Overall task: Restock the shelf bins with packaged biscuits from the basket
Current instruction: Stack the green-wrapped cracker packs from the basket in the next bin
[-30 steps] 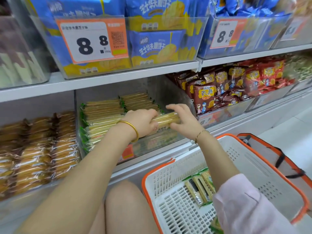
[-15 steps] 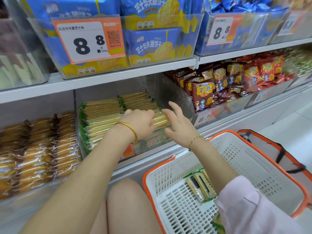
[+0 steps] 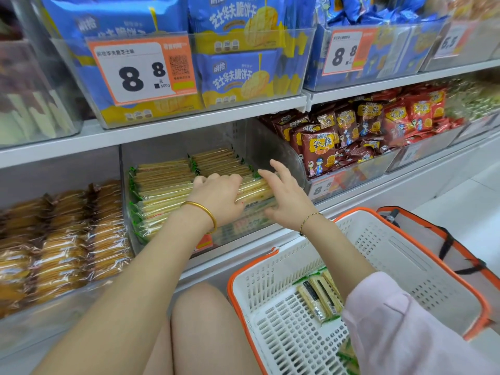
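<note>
A clear shelf bin (image 3: pixel 259 147) on the lower shelf holds rows of long yellow biscuit packs with green ends (image 3: pixel 165 177). My left hand (image 3: pixel 219 198) rests knuckles-up on the front packs, fingers curled over one long pack (image 3: pixel 255 189). My right hand (image 3: pixel 286 196) is at that pack's right end, fingers spread and touching it. A white basket with an orange rim (image 3: pixel 405 266) stands at the lower right. Three biscuit packs (image 3: pixel 318 296) lie inside it beside my right forearm.
Brown-wrapped biscuits (image 3: pixel 62 247) fill the bin to the left. Red snack bags (image 3: pixel 359 133) fill the bin to the right. Blue and yellow biscuit bags (image 3: pixel 235 74) sit on the shelf above behind a price tag. An orange-edged bag (image 3: pixel 460 255) lies beyond the basket. My knee (image 3: pixel 200 328) is below.
Both hands pushed the long pack down and back into the bin's front row. My right hand's fingers have opened and spread at the pack's end.
</note>
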`<action>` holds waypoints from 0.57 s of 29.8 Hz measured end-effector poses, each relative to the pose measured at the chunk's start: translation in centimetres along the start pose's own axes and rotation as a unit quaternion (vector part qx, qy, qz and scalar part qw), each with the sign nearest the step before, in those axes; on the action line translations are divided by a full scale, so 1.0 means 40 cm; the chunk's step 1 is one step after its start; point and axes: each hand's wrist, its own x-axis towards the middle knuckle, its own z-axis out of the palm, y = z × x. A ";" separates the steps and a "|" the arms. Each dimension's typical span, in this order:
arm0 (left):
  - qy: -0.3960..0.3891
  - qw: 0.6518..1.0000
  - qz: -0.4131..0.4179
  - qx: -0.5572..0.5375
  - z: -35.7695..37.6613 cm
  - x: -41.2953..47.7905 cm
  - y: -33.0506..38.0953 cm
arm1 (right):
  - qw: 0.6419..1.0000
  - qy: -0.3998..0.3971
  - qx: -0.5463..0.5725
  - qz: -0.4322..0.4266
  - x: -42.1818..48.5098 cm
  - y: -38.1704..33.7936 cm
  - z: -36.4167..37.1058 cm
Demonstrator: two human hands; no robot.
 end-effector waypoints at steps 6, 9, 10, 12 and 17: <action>0.178 0.983 0.042 -0.023 -0.001 -0.032 0.043 | 0.996 0.068 0.061 0.001 -0.039 0.019 -0.001; 0.258 0.956 0.130 -0.039 0.041 -0.064 0.098 | 0.982 0.131 0.138 0.007 -0.114 0.041 0.000; 0.263 0.950 0.160 -0.061 0.069 -0.076 0.122 | 0.975 0.148 0.165 0.016 -0.151 0.058 0.006; 0.230 0.948 0.201 -0.095 0.144 -0.095 0.174 | 0.963 0.168 0.203 0.062 -0.236 0.112 0.032; 0.014 0.969 0.191 -0.158 0.371 -0.127 0.267 | 0.925 0.074 0.149 0.343 -0.444 0.292 0.118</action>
